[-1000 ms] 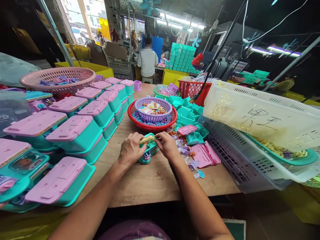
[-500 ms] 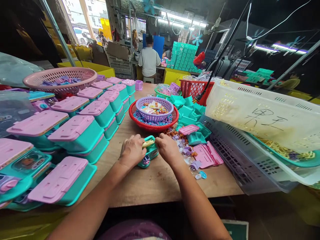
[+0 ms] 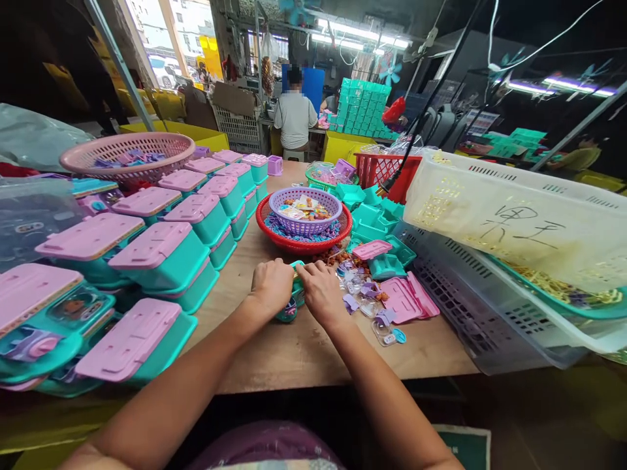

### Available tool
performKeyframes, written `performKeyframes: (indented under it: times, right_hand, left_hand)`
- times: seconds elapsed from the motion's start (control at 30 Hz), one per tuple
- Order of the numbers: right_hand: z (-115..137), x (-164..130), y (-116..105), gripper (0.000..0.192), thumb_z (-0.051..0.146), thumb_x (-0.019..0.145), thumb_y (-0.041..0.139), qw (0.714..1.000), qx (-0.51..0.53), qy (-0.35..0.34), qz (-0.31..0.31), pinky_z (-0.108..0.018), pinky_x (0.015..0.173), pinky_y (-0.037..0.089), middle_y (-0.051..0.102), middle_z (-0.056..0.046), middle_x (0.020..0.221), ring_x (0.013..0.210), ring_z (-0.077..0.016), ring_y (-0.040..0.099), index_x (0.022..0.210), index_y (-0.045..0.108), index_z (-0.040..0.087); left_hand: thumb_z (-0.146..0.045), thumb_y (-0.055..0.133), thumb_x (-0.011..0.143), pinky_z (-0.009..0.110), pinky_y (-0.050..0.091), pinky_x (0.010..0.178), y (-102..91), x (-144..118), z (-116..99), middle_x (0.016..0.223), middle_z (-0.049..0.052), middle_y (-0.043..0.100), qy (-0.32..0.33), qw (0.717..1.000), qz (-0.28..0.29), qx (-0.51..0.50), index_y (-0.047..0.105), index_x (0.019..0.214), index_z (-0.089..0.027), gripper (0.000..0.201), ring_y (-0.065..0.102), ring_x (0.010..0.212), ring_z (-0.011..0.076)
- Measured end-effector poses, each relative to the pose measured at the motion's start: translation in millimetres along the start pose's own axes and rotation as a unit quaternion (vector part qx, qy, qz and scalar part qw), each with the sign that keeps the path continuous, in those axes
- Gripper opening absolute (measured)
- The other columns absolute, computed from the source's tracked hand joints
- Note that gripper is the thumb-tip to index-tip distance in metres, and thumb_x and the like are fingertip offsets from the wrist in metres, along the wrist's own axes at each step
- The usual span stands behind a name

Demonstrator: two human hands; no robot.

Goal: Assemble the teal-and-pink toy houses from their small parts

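Observation:
A small teal plastic box (image 3: 288, 311) stands on the wooden table in front of me, mostly covered by my hands. Its near end has a dark purple and pink piece on it. My left hand (image 3: 272, 285) is curled around the left side of the box, fingers closed. From the right, my right hand (image 3: 321, 292) presses its bent fingers on the top and right side. The inside of the box is hidden. Just right of my right hand lie small clear and purple plastic parts (image 3: 360, 287).
Stacked teal boxes with pink lids (image 3: 151, 248) fill the left. Ahead, a purple basket (image 3: 306, 225) sits in a red basket (image 3: 267, 238). Teal trays (image 3: 372, 222), pink lids (image 3: 404, 300) and white crates (image 3: 490, 222) stand right. A person (image 3: 294, 117) sits far back.
My hands have drawn closer together over the box. The yellow strands visible on its top before are now covered. The whole view has shifted slightly.

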State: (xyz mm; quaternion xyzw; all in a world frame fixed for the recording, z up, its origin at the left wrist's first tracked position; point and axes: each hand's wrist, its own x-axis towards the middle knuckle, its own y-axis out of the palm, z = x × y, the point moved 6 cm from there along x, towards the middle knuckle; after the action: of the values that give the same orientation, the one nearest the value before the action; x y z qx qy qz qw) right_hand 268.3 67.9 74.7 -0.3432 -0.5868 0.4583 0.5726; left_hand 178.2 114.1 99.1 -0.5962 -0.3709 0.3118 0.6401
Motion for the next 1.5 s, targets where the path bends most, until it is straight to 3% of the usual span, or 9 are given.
performKeyframes:
  times: [0.2,0.37,0.63,0.9,1.03,1.17,1.27,1.37,1.5]
  right_hand:
    - [-6.7,-7.4,-1.6,0.045,0.028,0.099,0.039,0.996,0.052,-0.002,-0.077,-0.042,0.108,0.038,0.050,-0.013,0.145,0.132,-0.0265,0.041,0.142,0.046,0.014]
    - [12.1,-18.7,20.9,0.058,0.047,0.099,0.041,0.994,0.071,-0.085,-0.003,-0.054,0.116,0.027,0.038,-0.010,0.155,0.146,-0.0284,0.028,0.147,0.039,0.015]
    - [14.7,-21.5,20.5,0.065,0.048,0.096,0.046,0.996,0.072,-0.044,-0.011,-0.054,0.118,0.023,0.032,-0.013,0.158,0.149,-0.0287,0.022,0.150,0.033,0.013]
    - [29.7,-23.0,10.5,0.055,0.044,0.099,0.042,0.993,0.095,-0.076,0.005,-0.046,0.115,0.032,0.042,-0.013,0.152,0.141,-0.0265,0.038,0.144,0.041,0.012]
    - [-7.3,-19.6,-5.2,0.044,0.031,0.092,0.053,0.990,0.121,-0.066,-0.020,-0.038,0.110,0.037,0.053,-0.007,0.144,0.135,-0.0211,0.044,0.135,0.052,0.022]
    - [-109.6,-15.2,-23.6,0.044,0.012,0.086,0.052,0.985,0.016,0.168,-0.040,-0.045,0.108,0.034,0.050,-0.009,0.146,0.138,-0.0258,0.038,0.128,0.059,0.024]
    - [-159.6,-10.3,-33.7,0.027,0.013,0.088,0.049,0.977,0.010,0.213,-0.026,-0.058,0.106,0.029,0.057,-0.020,0.134,0.132,-0.0353,0.042,0.108,0.068,0.014]
    - [-168.8,-3.9,-47.4,0.022,0.021,0.094,0.048,0.984,0.042,0.171,-0.012,-0.052,0.107,0.029,0.067,-0.016,0.117,0.120,-0.0302,0.051,0.101,0.068,0.015]
    - [-136.9,5.4,-60.0,0.035,0.036,0.102,0.035,0.984,0.164,0.072,0.012,-0.030,0.091,0.045,0.068,-0.007,0.108,0.098,-0.0175,0.061,0.118,0.060,0.018]
  left_hand:
    - [-0.028,0.060,0.085,0.036,0.049,0.075,1.8,-13.6,17.4,0.104,0.013,0.065,0.019,0.994,-0.086,-0.072,0.062,0.104,-0.016,0.023,0.063,0.096,0.0293]
    - [-0.032,0.053,0.091,0.042,0.046,0.098,24.9,-23.2,40.3,0.115,0.014,0.059,0.011,0.951,-0.188,-0.246,0.057,0.116,-0.016,0.030,0.055,0.111,0.0274]
    - [-0.047,0.047,0.094,0.041,0.039,0.111,58.4,-36.4,42.1,0.139,0.014,0.049,0.021,0.890,-0.116,-0.440,0.039,0.142,-0.018,0.056,0.047,0.132,0.0240]
    - [-0.046,0.040,0.096,0.044,0.042,0.109,68.8,-27.8,43.2,0.136,0.012,0.055,0.041,0.882,-0.102,-0.458,0.046,0.135,-0.018,0.048,0.052,0.128,0.0248]
    - [-0.045,0.046,0.093,0.049,0.047,0.101,48.9,-11.9,39.9,0.125,0.014,0.058,0.074,0.907,-0.181,-0.374,0.059,0.120,-0.017,0.041,0.056,0.118,0.0292]
    - [-0.035,0.054,0.091,0.047,0.047,0.099,7.1,2.5,4.6,0.121,0.012,0.060,0.147,0.898,-0.261,-0.323,0.063,0.113,-0.017,0.029,0.055,0.115,0.0282]
    - [-0.030,0.057,0.090,0.045,0.047,0.099,-10.5,16.7,-26.0,0.116,0.012,0.061,0.196,0.885,-0.241,-0.346,0.065,0.110,-0.014,0.026,0.055,0.112,0.0261]
    - [-0.030,0.059,0.088,0.044,0.046,0.100,-13.1,27.8,-28.3,0.115,0.012,0.063,0.183,0.876,-0.231,-0.381,0.066,0.107,-0.015,0.025,0.056,0.111,0.0255]
    - [-0.044,0.058,0.087,0.043,0.043,0.104,13.0,26.5,9.8,0.109,0.010,0.068,0.033,0.834,-0.200,-0.513,0.070,0.099,-0.017,0.031,0.059,0.110,0.0259]
